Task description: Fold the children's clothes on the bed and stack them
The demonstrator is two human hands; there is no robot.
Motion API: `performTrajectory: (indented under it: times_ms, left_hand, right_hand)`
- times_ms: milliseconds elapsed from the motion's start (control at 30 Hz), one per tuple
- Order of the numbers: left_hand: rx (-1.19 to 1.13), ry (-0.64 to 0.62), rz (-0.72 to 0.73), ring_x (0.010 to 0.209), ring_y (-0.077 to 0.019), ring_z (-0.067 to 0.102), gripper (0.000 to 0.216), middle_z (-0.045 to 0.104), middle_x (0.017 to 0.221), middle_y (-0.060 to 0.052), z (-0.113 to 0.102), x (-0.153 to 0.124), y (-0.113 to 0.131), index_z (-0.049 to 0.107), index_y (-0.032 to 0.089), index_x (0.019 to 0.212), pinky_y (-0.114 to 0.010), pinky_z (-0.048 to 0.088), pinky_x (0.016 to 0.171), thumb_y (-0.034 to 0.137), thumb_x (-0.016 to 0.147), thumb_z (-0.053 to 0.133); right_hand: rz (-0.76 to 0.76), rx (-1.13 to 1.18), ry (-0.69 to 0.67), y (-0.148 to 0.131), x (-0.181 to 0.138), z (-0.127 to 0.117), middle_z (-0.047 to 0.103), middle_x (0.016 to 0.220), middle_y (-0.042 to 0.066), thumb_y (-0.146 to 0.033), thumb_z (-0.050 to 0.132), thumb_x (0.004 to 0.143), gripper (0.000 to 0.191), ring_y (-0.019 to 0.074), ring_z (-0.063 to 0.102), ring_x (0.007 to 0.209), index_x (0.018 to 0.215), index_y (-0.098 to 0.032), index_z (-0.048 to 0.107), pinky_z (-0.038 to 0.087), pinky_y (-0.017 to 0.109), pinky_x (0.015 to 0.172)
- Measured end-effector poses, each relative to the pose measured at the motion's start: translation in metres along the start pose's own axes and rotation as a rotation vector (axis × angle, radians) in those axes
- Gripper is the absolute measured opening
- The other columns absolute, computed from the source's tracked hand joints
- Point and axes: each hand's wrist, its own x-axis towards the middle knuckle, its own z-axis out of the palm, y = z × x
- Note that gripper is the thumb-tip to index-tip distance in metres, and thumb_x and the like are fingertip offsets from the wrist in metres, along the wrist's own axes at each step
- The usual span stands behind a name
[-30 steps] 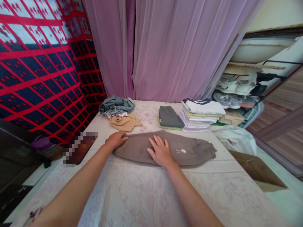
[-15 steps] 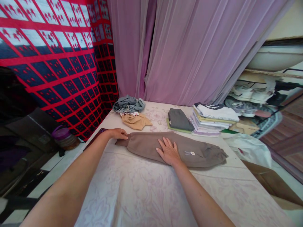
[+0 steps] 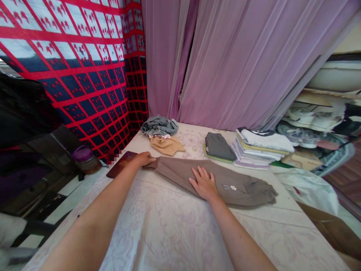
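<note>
The left hand (image 3: 145, 159) grasps the cuff (image 3: 150, 165) at the left end of a brown garment (image 3: 179, 173), thumb and fingers closed on the fabric; the right hand (image 3: 205, 184) is released — palm down, fingers spread, resting flat on the garment's middle portion. Nearest the viewer, both forearms extend over a pale surface (image 3: 169, 229) with a floral print and shallow creases. At the near right, beyond the edge, a brown cardboard box (image 3: 328, 222) is partly visible. The garment lies lengthwise across the middle of the surface, from left to right, its right end gathered into wrinkles; a small white flower ornament (image 3: 233, 188) appears on it, to the right of the right hand. At the left edge a dark phone (image 3: 117, 169) lies flat, partly covered by the left forearm, and a jar (image 3: 89, 165) with a purple lid stands outside that edge. A white plastic bag (image 3: 308, 184) occupies the corresponding position at right. Farther back, at left, a tan cloth (image 3: 166, 145) lies against a crumpled grey cloth (image 3: 159, 126). At right, a folded dark grey garment (image 3: 219, 146) rests on a green one (image 3: 209, 156), just beside a stack of folded clothes (image 3: 249, 155). Background: a red-gridded cloth (image 3: 93, 84) at left, a purple curtain (image 3: 239, 64) at centre, and shoes (image 3: 313, 119) on a rack at far right.
</note>
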Motion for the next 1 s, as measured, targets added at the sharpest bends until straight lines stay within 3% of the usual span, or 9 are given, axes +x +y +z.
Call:
performTrajectory:
  times_ms: [100, 200, 300, 400, 500, 633, 733, 833, 1000]
  left_hand:
    - [-0.052, 0.033, -0.08, 0.106, -0.0305, 0.061, 0.054, 0.065, 0.117, -0.015, 0.003, -0.012, -0.002, 0.062, 0.018, 0.103, -0.031, 0.047, 0.077, 0.062, 0.073, 0.054]
    - [-0.159, -0.008, -0.115, 0.094, -0.0273, 0.066, 0.061, 0.068, 0.111, -0.015, 0.006, -0.024, -0.006, 0.061, 0.017, 0.104, -0.029, 0.048, 0.066, 0.069, 0.076, 0.047]
    - [-0.27, -0.05, -0.138, 0.086, -0.0246, 0.067, 0.059, 0.069, 0.107, -0.013, 0.009, -0.031, -0.01, 0.061, 0.016, 0.104, -0.026, 0.048, 0.059, 0.067, 0.074, 0.054]
    - [-0.375, -0.056, -0.171, 0.088, -0.0237, 0.067, 0.046, 0.069, 0.106, -0.012, 0.01, -0.035, -0.01, 0.06, 0.015, 0.098, -0.025, 0.049, 0.059, 0.054, 0.074, 0.063]
    - [-0.518, -0.048, -0.173, 0.094, -0.0175, 0.066, 0.024, 0.067, 0.113, -0.008, 0.009, -0.039, -0.006, 0.057, 0.018, 0.098, -0.02, 0.052, 0.064, 0.038, 0.084, 0.056]
    - [-0.679, -0.041, -0.176, 0.096, -0.0134, 0.065, 0.012, 0.065, 0.116, -0.003, 0.007, -0.045, -0.001, 0.055, 0.022, 0.097, -0.019, 0.055, 0.066, 0.028, 0.087, 0.054]
    - [-0.763, -0.038, -0.177, 0.092, -0.0139, 0.066, 0.009, 0.067, 0.108, -0.003, 0.005, -0.047, 0.001, 0.054, 0.021, 0.093, -0.019, 0.055, 0.063, 0.026, 0.086, 0.054]
    - [-0.839, -0.012, -0.137, 0.088, -0.0134, 0.065, 0.008, 0.068, 0.098, -0.003, 0.002, -0.049, 0.01, 0.054, 0.019, 0.091, -0.017, 0.052, 0.06, 0.024, 0.085, 0.054]
    - [-0.914, 0.055, -0.019, 0.079, -0.0121, 0.065, 0.011, 0.066, 0.083, -0.001, -0.004, -0.054, 0.049, 0.053, 0.017, 0.088, -0.015, 0.048, 0.055, 0.025, 0.081, 0.055]
  right_hand:
    - [-0.004, 0.002, 0.004, 0.0, 0.0, 0.001, 0.021, 0.156, 0.007, -0.053, 0.026, 0.094, 0.058, 0.0244, 0.015, 0.143, 0.146, -0.028, 0.03, 0.009, 0.056, 0.111]
    - [-0.004, 0.006, 0.008, 0.0, 0.0, 0.002, 0.022, 0.156, 0.008, -0.053, 0.026, 0.094, 0.058, 0.0249, 0.015, 0.143, 0.146, -0.028, 0.031, 0.009, 0.056, 0.11]
    - [0.001, 0.0, 0.005, 0.0, -0.001, 0.002, 0.022, 0.156, 0.008, -0.053, 0.026, 0.094, 0.058, 0.0246, 0.015, 0.143, 0.146, -0.027, 0.03, 0.01, 0.056, 0.11]
    - [0.01, -0.006, -0.016, -0.002, -0.001, -0.003, 0.021, 0.156, 0.008, -0.051, 0.027, 0.094, 0.058, 0.025, 0.016, 0.143, 0.146, -0.026, 0.03, 0.011, 0.057, 0.11]
    - [-0.014, -0.006, -0.022, -0.012, 0.001, -0.013, 0.021, 0.155, 0.01, -0.049, 0.03, 0.094, 0.058, 0.0264, 0.016, 0.142, 0.146, -0.023, 0.032, 0.01, 0.058, 0.11]
    - [-0.158, 0.011, 0.121, -0.043, 0.007, -0.019, 0.014, 0.158, 0.007, -0.049, 0.033, 0.093, 0.06, 0.0251, 0.01, 0.144, 0.148, -0.026, 0.026, 0.004, 0.056, 0.112]
    - [-0.223, 0.04, 0.037, -0.065, 0.01, -0.01, 0.012, 0.158, 0.006, -0.052, 0.032, 0.092, 0.061, 0.0261, 0.009, 0.144, 0.148, -0.028, 0.026, 0.004, 0.056, 0.112]
    - [-0.226, 0.073, -0.071, -0.076, 0.011, 0.001, 0.014, 0.157, 0.007, -0.054, 0.028, 0.093, 0.06, 0.0265, 0.009, 0.144, 0.147, -0.028, 0.028, 0.002, 0.059, 0.11]
    - [-0.235, 0.215, -0.079, -0.07, 0.014, 0.005, 0.017, 0.156, 0.008, -0.05, 0.038, 0.09, 0.059, 0.0259, 0.01, 0.144, 0.145, -0.026, 0.034, -0.003, 0.059, 0.11]
